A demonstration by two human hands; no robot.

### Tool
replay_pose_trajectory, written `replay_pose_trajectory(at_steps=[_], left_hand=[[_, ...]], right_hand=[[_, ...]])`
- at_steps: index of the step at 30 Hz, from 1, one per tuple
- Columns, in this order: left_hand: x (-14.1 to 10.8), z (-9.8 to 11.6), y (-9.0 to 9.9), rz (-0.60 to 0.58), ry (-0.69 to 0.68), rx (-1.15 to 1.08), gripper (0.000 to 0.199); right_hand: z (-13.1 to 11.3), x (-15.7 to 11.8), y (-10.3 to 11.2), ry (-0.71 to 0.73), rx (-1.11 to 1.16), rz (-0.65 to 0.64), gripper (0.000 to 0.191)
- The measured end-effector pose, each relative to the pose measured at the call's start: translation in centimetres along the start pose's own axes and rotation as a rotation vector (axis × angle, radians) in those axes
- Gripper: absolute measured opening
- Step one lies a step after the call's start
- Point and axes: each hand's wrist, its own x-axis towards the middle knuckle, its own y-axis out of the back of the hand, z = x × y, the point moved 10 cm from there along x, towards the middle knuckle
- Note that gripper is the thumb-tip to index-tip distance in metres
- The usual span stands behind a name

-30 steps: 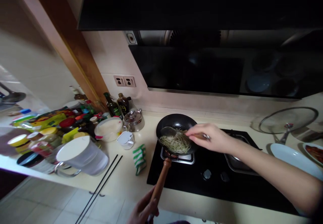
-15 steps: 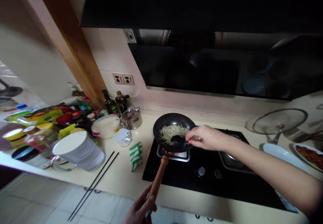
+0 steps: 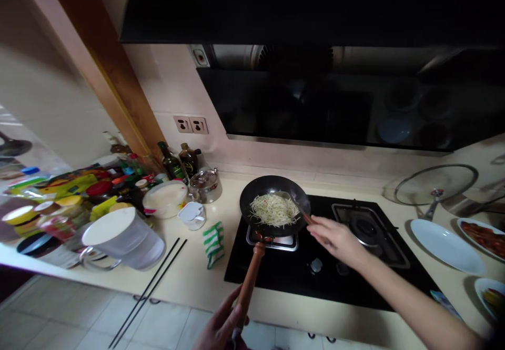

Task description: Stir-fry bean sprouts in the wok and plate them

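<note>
A black wok sits on the left burner of the black stove. Pale thin shreds of food lie heaped inside it. My left hand is closed round the wok's wooden handle at the counter's front edge. Over the stove, just right of the wok, my right hand grips the wooden handle of a spatula. The spatula's head reaches into the wok and is partly hidden by the shreds.
Black chopsticks jut over the counter's front edge. A green-striped cloth, white cup and water pitcher stand left. At right are an oval plate, food plates and a glass lid. The hood hangs above.
My right hand has moved right and slightly down, out from over the wok. The spatula has turned over at the right side, and the shreds are spread wider. My left hand keeps its hold.
</note>
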Motion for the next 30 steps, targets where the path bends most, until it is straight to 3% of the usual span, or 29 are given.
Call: replay_pose_trajectory(at_steps=[4, 6, 9, 12, 14, 16, 19, 22, 26, 30], left_hand=[[1.6, -0.8, 2.8, 0.030, -0.018, 0.057, 0.085], [2.7, 0.0, 5.3, 0.086, -0.090, 0.159, 0.079], [4.2, 3.6, 9.8, 0.192, -0.264, 0.469, 0.059], [6.3, 8.5, 15.3, 0.334, -0.360, 0.666, 0.035], [8.0, 12.0, 19.2, 0.462, -0.407, 0.768, 0.020], [10.0, 15.2, 22.1, 0.560, -0.451, 0.873, 0.016], [13.3, 18.3, 24.0, 0.577, -0.500, 1.004, 0.027], [15.7, 19.6, 24.3, 0.529, -0.539, 1.092, 0.029], [16.6, 19.9, 24.9, 0.488, -0.610, 1.129, 0.017], [16.2, 20.0, 27.1, 0.567, -0.678, 1.085, 0.010]], right_hand=[[0.7, -5.2, -6.7, 0.021, -0.050, -0.040, 0.043], [1.1, -7.0, -8.3, -0.019, -0.063, -0.069, 0.051], [2.1, -8.0, -7.8, -0.130, -0.118, -0.026, 0.049], [2.2, -7.1, -5.4, -0.295, -0.143, 0.173, 0.034], [0.8, -5.4, -4.7, -0.408, -0.065, 0.288, 0.025], [-1.8, -2.3, -6.2, -0.495, 0.079, 0.296, 0.022], [-7.0, 4.7, -12.0, -0.540, 0.314, 0.138, 0.022], [-10.9, 11.8, -20.0, -0.530, 0.445, -0.099, 0.019], [-10.3, 16.8, -28.5, -0.671, 0.379, -0.217, 0.015], [-8.6, 17.9, -33.8, -0.812, 0.369, -0.222, 0.027]])
